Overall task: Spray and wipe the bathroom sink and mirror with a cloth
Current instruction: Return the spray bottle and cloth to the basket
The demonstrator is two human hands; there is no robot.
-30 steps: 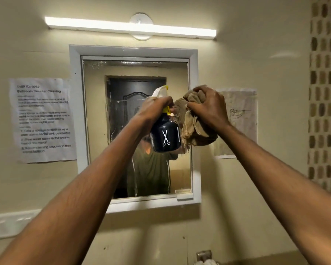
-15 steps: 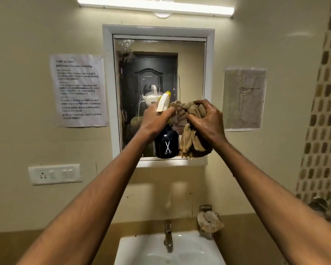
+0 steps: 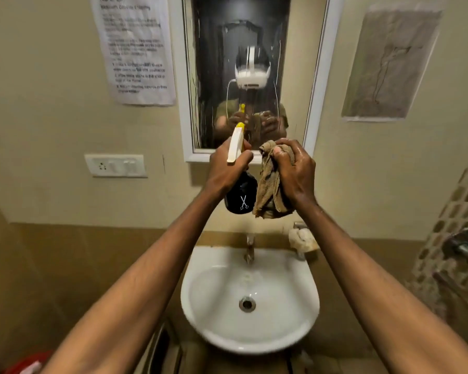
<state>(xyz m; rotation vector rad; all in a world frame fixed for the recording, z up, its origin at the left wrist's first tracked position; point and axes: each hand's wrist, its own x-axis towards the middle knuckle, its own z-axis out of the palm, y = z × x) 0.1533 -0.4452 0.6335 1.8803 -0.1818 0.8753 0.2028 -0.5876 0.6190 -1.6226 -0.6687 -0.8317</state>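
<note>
My left hand grips a dark spray bottle with a white and yellow trigger head, held up in front of the lower edge of the mirror. Right beside it, my right hand clutches a bunched brown cloth that hangs down and touches the bottle. The mirror has a white frame and streaks on its glass. Below both hands sits the white sink with a metal tap and a drain at its middle.
A printed paper sheet hangs left of the mirror, a drawing on the right. A switch plate is on the left wall. A soap holder sits beside the tap. Metal fittings stick out at right. Something red lies bottom left.
My view has tilted down, so the sink has come fully into sight. Both hands have sunk from mid-mirror to its lower edge, still holding bottle and cloth.
</note>
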